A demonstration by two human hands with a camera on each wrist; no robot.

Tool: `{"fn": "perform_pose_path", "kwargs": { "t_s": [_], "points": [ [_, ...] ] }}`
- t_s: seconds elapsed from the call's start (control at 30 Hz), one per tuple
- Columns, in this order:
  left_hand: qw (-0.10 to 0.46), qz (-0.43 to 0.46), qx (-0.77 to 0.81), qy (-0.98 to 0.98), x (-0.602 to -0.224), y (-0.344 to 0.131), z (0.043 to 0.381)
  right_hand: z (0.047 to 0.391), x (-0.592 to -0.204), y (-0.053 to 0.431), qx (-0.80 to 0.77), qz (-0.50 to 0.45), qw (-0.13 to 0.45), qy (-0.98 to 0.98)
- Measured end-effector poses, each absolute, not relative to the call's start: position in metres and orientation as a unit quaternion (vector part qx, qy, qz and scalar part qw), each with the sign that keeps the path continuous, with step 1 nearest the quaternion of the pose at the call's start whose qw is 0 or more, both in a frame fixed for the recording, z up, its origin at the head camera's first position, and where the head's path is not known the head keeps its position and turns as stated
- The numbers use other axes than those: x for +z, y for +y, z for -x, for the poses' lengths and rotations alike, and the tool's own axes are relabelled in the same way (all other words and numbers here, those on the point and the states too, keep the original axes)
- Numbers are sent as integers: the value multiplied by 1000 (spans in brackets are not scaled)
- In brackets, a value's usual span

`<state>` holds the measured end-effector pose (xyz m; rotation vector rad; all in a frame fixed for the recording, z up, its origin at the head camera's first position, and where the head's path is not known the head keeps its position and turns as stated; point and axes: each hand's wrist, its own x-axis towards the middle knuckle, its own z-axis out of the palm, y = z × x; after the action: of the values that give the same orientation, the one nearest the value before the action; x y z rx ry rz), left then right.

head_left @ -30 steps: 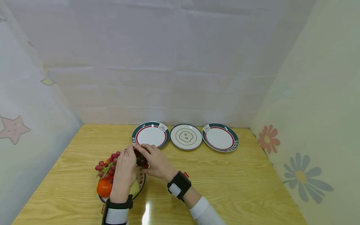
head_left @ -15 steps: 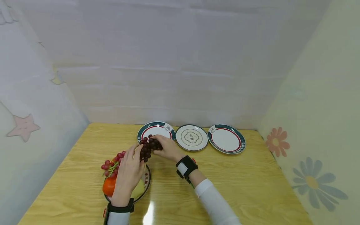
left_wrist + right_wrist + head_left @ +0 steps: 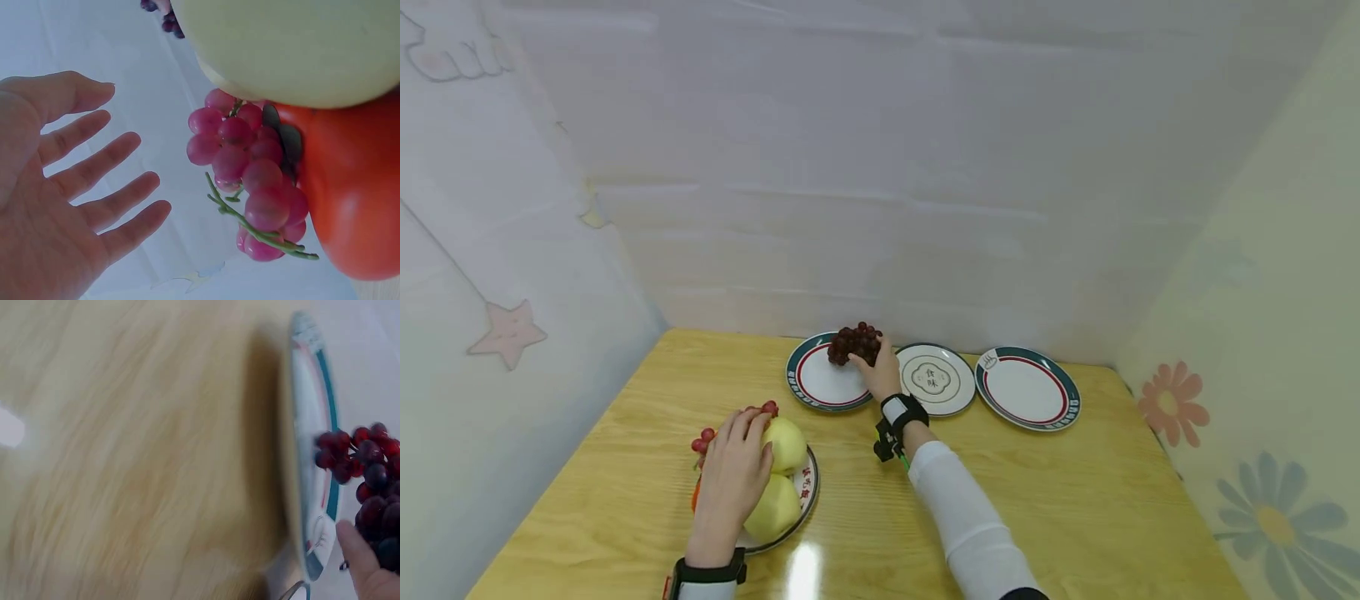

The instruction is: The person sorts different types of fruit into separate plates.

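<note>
My right hand (image 3: 883, 375) grips a bunch of dark red grapes (image 3: 853, 343) over the back part of the left green-rimmed plate (image 3: 823, 387). In the right wrist view, the dark grapes (image 3: 375, 487) overlap that plate, and a fingertip (image 3: 353, 540) shows beside them. Open and holding nothing, my left hand (image 3: 733, 471) is above a fruit dish (image 3: 814, 492) at the front left. Beyond its spread fingers, the left wrist view shows pink grapes (image 3: 250, 162), an orange-red fruit (image 3: 356, 200) and a pale yellow fruit (image 3: 287, 50). Two yellow fruits (image 3: 772, 508) sit in the dish.
Right of the left plate stand a smaller white plate (image 3: 925, 396) with a central emblem and another green-rimmed plate (image 3: 1030, 392). All three line the back edge of the wooden table (image 3: 970, 500), against a pale cloth wall (image 3: 895, 167).
The right hand has carried the dark grapes from the fruit dish to over the left plate. My left hand has let go of them and stays above the dish.
</note>
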<state>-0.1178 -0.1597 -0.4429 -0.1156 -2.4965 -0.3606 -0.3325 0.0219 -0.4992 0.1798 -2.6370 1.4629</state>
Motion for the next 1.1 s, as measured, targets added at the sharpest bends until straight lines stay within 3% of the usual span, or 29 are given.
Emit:
{"fn": "perform_pose_path", "kwargs": {
  "t_s": [0.17, 0.3, 0.47, 0.7, 1.1],
  "points": [
    [299, 25, -146, -943, -444, -165, 118, 328, -511, 23, 298, -72, 90, -948],
    [273, 3, -157, -949, -446, -170, 119, 321, -515, 25, 184, -101, 58, -976],
    [209, -22, -163, -964, -448, -177, 124, 317, -514, 30, 158, -127, 26, -979],
    [122, -85, -162, -976, -451, -188, 134, 302, -491, 36, 174, -183, 39, -967],
    [160, -109, -133, -972, -458, -196, 139, 257, -470, 29, 75, -297, 55, -950]
  ]
}}
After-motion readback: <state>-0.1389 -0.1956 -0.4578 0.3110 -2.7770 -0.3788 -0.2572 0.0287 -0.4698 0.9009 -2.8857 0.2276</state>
